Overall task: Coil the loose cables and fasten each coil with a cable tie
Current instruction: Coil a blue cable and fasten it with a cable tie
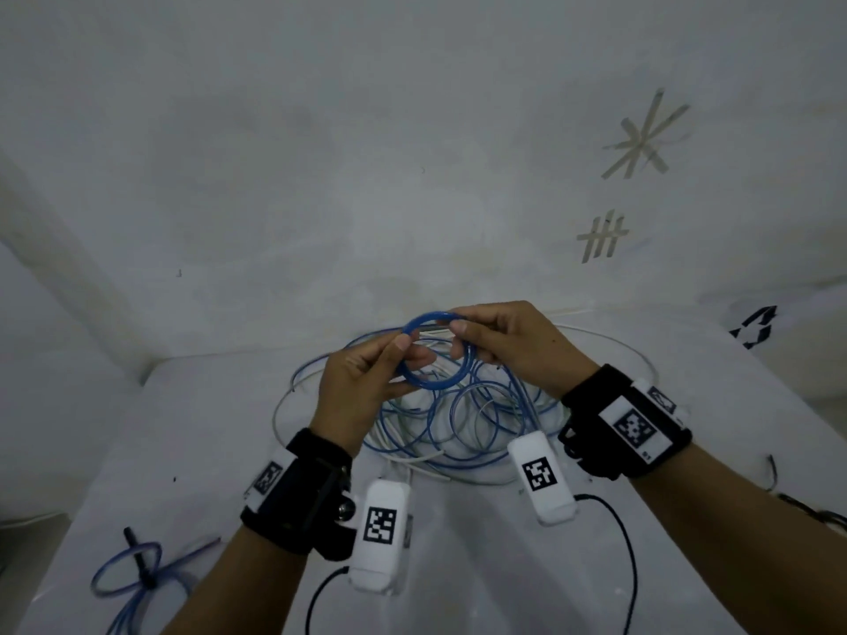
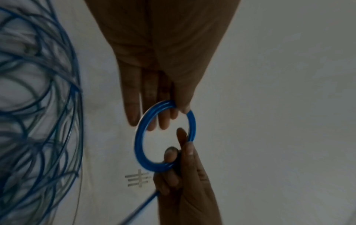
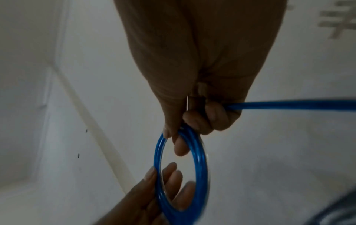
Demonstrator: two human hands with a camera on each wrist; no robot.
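A small blue cable coil [image 1: 431, 384] of a few turns is held up above the table between both hands. My left hand [image 1: 408, 355] pinches its near-left side with thumb over fingers, as the left wrist view shows of the left hand [image 2: 177, 109] and the coil [image 2: 139, 141]. My right hand [image 1: 463, 341] pinches the far-right side. In the right wrist view the right hand [image 3: 177, 134] grips the coil [image 3: 200, 167], and the cable's free length [image 3: 289, 105] runs out through its curled fingers. Below lies a tangled pile of loose blue and white cables [image 1: 458, 423].
A blue coil [image 1: 133, 572] fastened with a black cable tie lies at the near left of the white table [image 1: 220, 451]. Black leads [image 1: 628, 556] hang from the wrist cameras. Dark thin items [image 1: 816, 513] lie at the right edge. Tape marks [image 1: 602, 238] are on the wall.
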